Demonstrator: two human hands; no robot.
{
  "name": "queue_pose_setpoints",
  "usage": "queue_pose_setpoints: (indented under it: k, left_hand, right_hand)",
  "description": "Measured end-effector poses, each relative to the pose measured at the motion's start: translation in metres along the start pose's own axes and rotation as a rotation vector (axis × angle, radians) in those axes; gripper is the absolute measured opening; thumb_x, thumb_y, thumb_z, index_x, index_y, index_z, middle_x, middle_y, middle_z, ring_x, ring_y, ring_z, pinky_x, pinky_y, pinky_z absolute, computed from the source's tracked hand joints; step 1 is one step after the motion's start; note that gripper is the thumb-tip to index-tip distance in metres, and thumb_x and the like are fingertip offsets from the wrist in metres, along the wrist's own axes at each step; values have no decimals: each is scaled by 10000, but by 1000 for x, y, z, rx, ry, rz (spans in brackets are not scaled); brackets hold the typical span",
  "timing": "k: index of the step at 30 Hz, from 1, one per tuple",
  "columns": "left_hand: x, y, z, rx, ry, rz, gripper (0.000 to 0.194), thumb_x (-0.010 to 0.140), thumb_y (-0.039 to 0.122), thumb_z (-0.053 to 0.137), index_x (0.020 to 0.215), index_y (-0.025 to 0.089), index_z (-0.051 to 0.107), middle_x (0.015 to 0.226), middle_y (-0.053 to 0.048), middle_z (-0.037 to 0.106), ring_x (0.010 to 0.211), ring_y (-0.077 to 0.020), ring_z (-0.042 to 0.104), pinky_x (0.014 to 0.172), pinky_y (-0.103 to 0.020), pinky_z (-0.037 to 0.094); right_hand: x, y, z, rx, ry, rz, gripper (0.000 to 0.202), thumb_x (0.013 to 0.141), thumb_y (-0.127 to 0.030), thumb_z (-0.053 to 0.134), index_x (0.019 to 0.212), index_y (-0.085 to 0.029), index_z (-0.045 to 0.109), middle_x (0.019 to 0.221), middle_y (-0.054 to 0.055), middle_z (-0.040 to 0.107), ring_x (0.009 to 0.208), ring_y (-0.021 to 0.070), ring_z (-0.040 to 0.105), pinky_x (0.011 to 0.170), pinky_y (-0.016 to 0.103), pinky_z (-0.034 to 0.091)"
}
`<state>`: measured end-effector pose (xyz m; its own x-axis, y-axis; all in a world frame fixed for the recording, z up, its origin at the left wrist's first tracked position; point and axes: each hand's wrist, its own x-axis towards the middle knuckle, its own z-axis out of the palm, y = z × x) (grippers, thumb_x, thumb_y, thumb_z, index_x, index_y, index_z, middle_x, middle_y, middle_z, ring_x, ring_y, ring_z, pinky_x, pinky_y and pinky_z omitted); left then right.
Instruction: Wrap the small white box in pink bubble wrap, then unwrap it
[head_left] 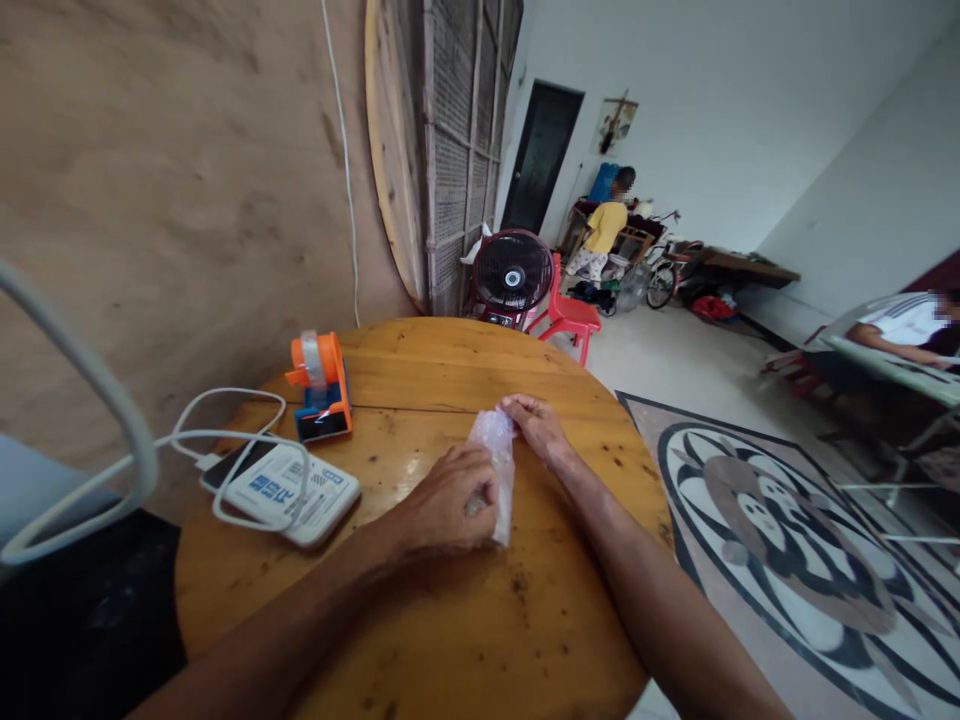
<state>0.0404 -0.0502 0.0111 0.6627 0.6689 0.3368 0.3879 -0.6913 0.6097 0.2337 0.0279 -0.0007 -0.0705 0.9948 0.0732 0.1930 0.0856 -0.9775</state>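
A narrow strip of pale, translucent bubble wrap [501,460] lies on the round wooden table [420,620] between my hands. My left hand [454,500] is closed over its near left side, fingers curled round; whether something is wrapped inside I cannot tell. At the far end my right hand [529,418] pinches the top right corner of the wrap between thumb and fingers. To the left stands an orange and blue tape dispenser [322,385] with a roll of clear tape.
A white power bank [296,495] with a looping white cable [255,435] sits at the table's left. Beyond the far edge are a fan [514,272] and a red plastic chair [566,312]. One person [604,228] stands at the back; another [900,325] is at the right.
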Motion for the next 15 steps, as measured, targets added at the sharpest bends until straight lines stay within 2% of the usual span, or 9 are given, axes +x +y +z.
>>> queue_pose_setpoints:
  k: [6,15]
  left_hand:
    - [-1,-2,3,4,13,3,76,704,134,515,745,188,549,938,-50,620,988,-211,547,926,-336,418]
    - [-3,1,0,59,-8,-42,77,734,175,534,779,184,596,958,-51,635,985,-226,523,915,-363,394]
  right_hand:
    - [-3,-7,1,15,77,-77,433,696,-616,626,667,-185,606,541,-32,484,498,100,384,498,255,323]
    - [-14,-19,3,114,83,-42,419,678,-601,669,695,-184,630,567,-31,521,493,89,394,486,236,319]
